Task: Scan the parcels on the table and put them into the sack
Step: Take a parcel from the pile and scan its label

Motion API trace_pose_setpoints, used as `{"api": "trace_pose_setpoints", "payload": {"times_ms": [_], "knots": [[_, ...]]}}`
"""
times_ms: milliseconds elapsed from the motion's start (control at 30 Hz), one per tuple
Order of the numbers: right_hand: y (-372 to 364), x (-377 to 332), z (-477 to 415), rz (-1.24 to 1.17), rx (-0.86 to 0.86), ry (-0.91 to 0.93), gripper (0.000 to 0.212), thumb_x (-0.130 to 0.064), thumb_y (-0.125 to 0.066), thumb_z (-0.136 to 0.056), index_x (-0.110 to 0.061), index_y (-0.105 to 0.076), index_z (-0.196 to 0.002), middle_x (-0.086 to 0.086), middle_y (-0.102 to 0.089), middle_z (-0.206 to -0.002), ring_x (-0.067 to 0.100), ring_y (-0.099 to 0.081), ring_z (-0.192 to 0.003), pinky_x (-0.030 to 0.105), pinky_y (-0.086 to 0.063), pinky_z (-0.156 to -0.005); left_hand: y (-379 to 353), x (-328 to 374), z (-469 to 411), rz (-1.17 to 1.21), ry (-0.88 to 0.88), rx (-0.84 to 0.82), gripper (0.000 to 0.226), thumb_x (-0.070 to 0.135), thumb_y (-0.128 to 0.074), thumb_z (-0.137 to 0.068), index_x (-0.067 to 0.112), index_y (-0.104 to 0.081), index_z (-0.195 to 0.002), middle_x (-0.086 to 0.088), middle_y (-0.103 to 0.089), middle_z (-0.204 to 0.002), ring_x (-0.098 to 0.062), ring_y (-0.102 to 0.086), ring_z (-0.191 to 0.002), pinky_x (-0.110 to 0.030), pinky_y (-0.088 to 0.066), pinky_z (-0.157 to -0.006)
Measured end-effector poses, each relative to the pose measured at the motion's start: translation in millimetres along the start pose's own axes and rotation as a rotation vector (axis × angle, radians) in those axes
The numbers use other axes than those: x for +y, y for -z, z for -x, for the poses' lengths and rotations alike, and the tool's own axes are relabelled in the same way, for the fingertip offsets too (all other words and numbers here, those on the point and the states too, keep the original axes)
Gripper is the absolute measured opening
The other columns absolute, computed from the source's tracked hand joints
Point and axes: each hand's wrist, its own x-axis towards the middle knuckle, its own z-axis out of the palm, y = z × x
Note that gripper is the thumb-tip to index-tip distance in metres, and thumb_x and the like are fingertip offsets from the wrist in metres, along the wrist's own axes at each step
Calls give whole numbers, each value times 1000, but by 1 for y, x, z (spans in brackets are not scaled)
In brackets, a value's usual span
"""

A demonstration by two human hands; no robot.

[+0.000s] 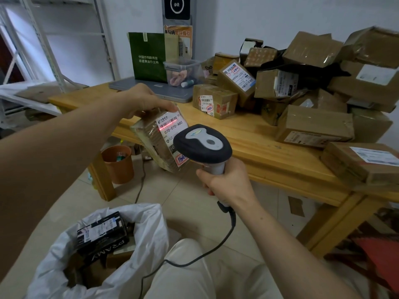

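Now our left hand (142, 100) grips the small taped parcel (160, 140) by its top, raised before the table (248, 134); our right hand (226, 182) grips the scanner (203, 145); it looks light, stiff, slick

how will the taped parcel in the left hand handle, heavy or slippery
The parcel is probably light: the left hand holds it up alone by its top end. Its glossy tape wrap may make it slippery. It looks like a stiff box, so it should keep its shape.
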Motion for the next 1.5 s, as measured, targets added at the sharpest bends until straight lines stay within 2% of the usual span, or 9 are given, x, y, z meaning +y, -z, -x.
{"api": "trace_pose_setpoints", "payload": {"times_ms": [367, 533, 767, 900, 1067, 1200, 1300, 1400, 1500], "knots": [[-17, 5, -4, -246, -86, -181, 16, -4, -69, -80, -13, -58, -73, 2, -57, -50, 15, -48, -39, 28, -44, -46, 3, -37, 1, 55, 90, -23, 59, 38, -79, -73, 10, -55, -118, -9, -63, -109, -26, -57, -103, -39, -47, -85], [-47, 18, -4, -263, -167, -298, 11, -4, -69, -83, -6, -58, -80, 7, -59, -55, 16, -50, -42, 29, -46, -47, 3, -114, 13, 79, 275, -46, 54, 34, -75, -76, 10, -52, -117, -10, -59, -107, -29, -56, -103, -44, -49, -91], [-111, 32, -6, -248, -339, -430, 10, -4, -69, -82, -6, -59, -81, 6, -60, -54, 14, -51, -40, 25, -46, -44, -20, -253, 33, 2, 554, 51, 41, 25, -75, -80, 11, -46, -105, -9, -53, -98, -23, -51, -91, -32, -42, -78], [-145, 46, -10, -213, -400, -474, 8, -5, -69, -81, -5, -61, -81, 6, -60, -53, 16, -53, -43, 26, -46, -47, -38, -330, 47, -250, 658, 69, 66, 46, -83, -64, 5, -57, -109, -13, -55, -109, -27, -56, -95, -36, -51, -84], [-174, 62, -19, -162, -414, -513, 12, -3, -68, -80, -6, -61, -71, 8, -61, -53, 16, -51, -41, 26, -46, -46, -69, -400, 52, -396, 598, -30, 63, 26, -77, -68, 10, -55, -125, -19, -49, -122, -32, -50, -112, -33, -46, -84], [-187, 72, -26, -150, -399, -579, 11, -4, -69, -80, -5, -60, -72, 4, -60, -50, 14, -52, -39, 24, -44, -44, -87, -436, 43, -491, 522, -113, 52, 28, -70, -65, 12, -59, -113, -17, -51, -118, -33, -53, -106, -44, -49, -92], [-193, 79, -30, -152, -379, -606, 15, -4, -69, -80, -4, -59, -69, 5, -59, -48, 15, -50, -37, 24, -42, -43, -101, -446, 38, -581, 417, -169, 33, 16, -63, -79, 12, -60, -111, -13, -54, -120, -28, -51, -109, -40, -46, -95], [-195, 83, -32, -149, -374, -624, 15, -4, -69, -80, -4, -59, -69, 6, -59, -49, 16, -49, -37, 24, -42, -44, -118, -444, 38, -666, 338, -262, 58, -1, -56, -85, 14, -43, -139, -11, -36, -147, -29, -32, -137, -42, -31, -111], [-193, 85, -34, -157, -348, -637, 16, -3, -70, -80, -4, -59, -67, 6, -58, -48, 17, -49, -37, 25, -42, -44, -133, -437, 35, -606, 338, -276, 65, 0, -56, -88, 15, -34, -147, -11, -21, -157, -29, -15, -146, -42, -16, -118]]}}
